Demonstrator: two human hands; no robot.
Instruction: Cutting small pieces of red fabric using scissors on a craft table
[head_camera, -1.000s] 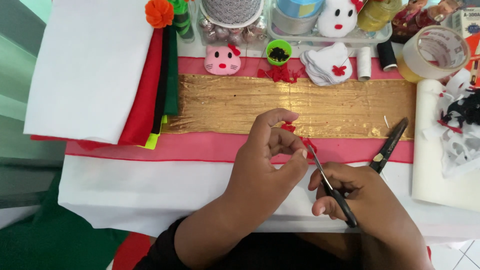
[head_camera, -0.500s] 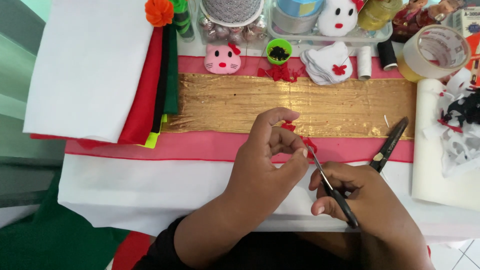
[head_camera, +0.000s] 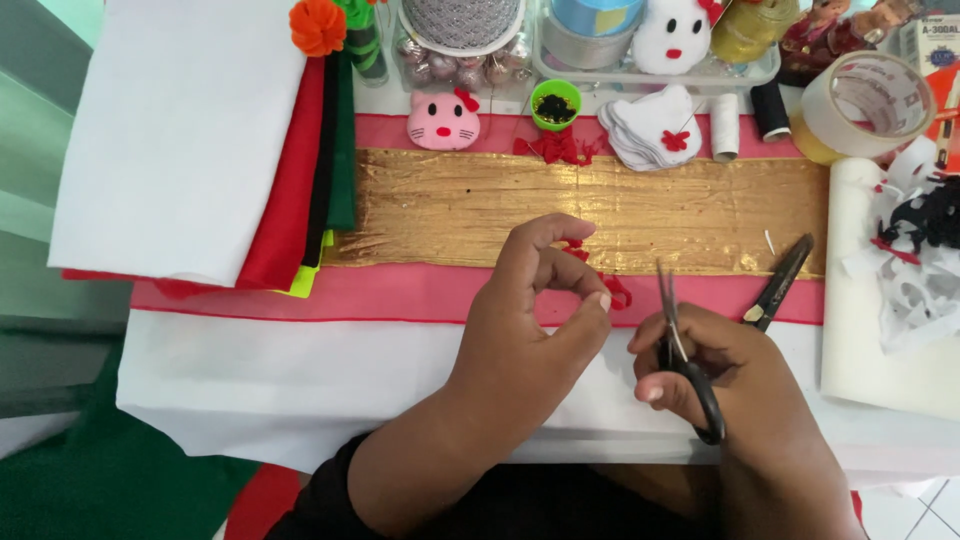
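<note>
Red felt scrap (head_camera: 612, 290), small and curled, is pinched between the thumb and fingertips of the left hand (head_camera: 530, 330), which is closed on it and lifts it just above the tabletop so its free edge faces the blades. The right hand (head_camera: 730, 385) grips a pair of small black-handled scissors (head_camera: 680, 350), fingers through the loops, blades pointing up and away from the person and nearly shut, with their tips just beside the scrap; holding the piece in the air leaves room for the blades to work around it. Under both hands lie layered cloths: a white sheet (head_camera: 250, 390) nearest the person, then a pink strip (head_camera: 400, 292), then a broad gold band (head_camera: 450, 205). A second pair of dark scissors (head_camera: 780, 282) rests just right of the hands, within easy reach. Farther out, along the far edge, sit a pink cat-face cutout (head_camera: 443, 120), a small green cup (head_camera: 556, 103), loose red felt bits (head_camera: 553, 148), a stack of white cat-face pieces (head_camera: 652, 125), two thread spools (head_camera: 747, 118) and a roll of clear tape (head_camera: 865, 105). Folded felt sheets (head_camera: 200, 140) in white, red, black and green are stacked at the far left, clear of the cutting area.
</note>
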